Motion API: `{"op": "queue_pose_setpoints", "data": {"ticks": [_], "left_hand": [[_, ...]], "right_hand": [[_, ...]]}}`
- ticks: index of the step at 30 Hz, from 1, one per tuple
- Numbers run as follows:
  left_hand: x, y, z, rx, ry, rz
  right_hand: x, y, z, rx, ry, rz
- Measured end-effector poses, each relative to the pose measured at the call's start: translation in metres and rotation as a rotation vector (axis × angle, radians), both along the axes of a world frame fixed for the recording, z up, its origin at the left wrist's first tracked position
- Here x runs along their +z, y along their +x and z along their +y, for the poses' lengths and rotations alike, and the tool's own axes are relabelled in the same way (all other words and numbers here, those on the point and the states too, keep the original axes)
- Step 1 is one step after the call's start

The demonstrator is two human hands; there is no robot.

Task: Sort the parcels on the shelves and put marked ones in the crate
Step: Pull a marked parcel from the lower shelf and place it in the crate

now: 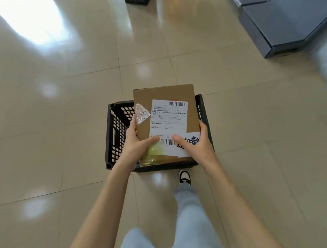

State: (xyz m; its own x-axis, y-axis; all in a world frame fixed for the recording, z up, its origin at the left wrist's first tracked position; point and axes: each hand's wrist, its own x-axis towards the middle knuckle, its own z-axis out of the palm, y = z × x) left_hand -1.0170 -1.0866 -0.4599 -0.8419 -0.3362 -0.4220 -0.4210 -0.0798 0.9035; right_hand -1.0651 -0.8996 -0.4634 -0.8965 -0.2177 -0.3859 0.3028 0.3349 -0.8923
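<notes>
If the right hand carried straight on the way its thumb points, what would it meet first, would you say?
The right hand grips the cardboard parcel; its thumb points toward the left hand, whose thumb probably lies first in that line across the label.

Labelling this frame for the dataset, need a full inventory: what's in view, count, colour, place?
cardboard parcel: 1, brown, held over the crate, centre of view
shipping label: 1, white with barcodes, on the parcel's top face
handwritten slip: 1, white with dark marker writing, near right corner of the parcel
clear tape patch: 1, shiny, left side of the parcel top
crate: 1, black, perforated walls, on the floor under the parcel
second black crate: 1, only an edge shows at the top of view
grey unit: 1, blue-grey, top right on the floor
tiled floor: beige, glossy
shoe: 1, black and white, just behind the crate
left hand: grips the parcel's left edge
right hand: grips the parcel's right edge
</notes>
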Motion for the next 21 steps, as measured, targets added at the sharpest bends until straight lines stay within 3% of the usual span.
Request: {"op": "queue_pose_setpoints", "data": {"ticks": [10, 21], "left_hand": [[-0.100, -0.128, 0.030, 0.050, 0.068, -0.215], [-0.246, -0.173, 0.012, 0.045, 0.151, -0.385]], "right_hand": [[-0.103, -0.131, 0.027, 0.050, 0.123, -0.155], [-0.245, -0.163, 0.012, 0.038, 0.258, -0.212]]}}
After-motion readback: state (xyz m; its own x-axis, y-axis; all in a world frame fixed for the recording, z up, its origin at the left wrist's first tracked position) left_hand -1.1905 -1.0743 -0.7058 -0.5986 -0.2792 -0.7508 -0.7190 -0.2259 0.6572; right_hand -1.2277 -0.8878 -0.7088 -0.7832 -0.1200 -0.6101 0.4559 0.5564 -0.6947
